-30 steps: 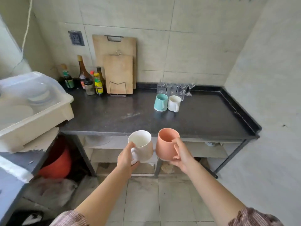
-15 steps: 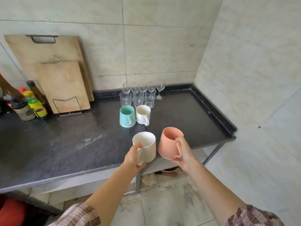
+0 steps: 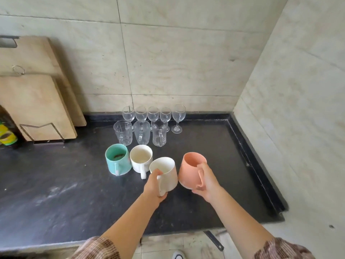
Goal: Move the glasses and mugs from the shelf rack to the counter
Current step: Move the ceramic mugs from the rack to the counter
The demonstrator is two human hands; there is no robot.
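Holding one mug per hand above the dark surface (image 3: pixel 56 199), both off the stone. Left hand (image 3: pixel 153 186) is wrapped on the white mug (image 3: pixel 165 174) at its handle, thumb up near the rim. Right hand (image 3: pixel 206 181) is closed on the peach mug's (image 3: pixel 190 171) handle, and that mug tilts, mouth leaning away toward the wall. The two held mugs sit just beside each other, near touching.

Judgement: the step is set-down, extending the mug row to the right. Level the peach mug before lowering. Land the white one first, just right of the cream mug (image 3: pixel 141 160) whose handle points toward the person, so leave a gap there. Then the peach one further right, where there's plenty of bare stone. Bases flat before letting go, and keep the two mugs from clinking together.

Contents: both held mugs look empty, though the white one's bottom is partly hidden. Cream mug is empty. Teal mug (image 3: pixel 117 161) has a dark smear or residue at the bottom; can't tell what.

Behind the mugs stand three clear tumblers (image 3: pixel 141 132), the rightmost with a handle, all empty. Back row along the wall: five stemmed glasses (image 3: pixel 153 114), upright and empty. Shelf rack isn't in view.
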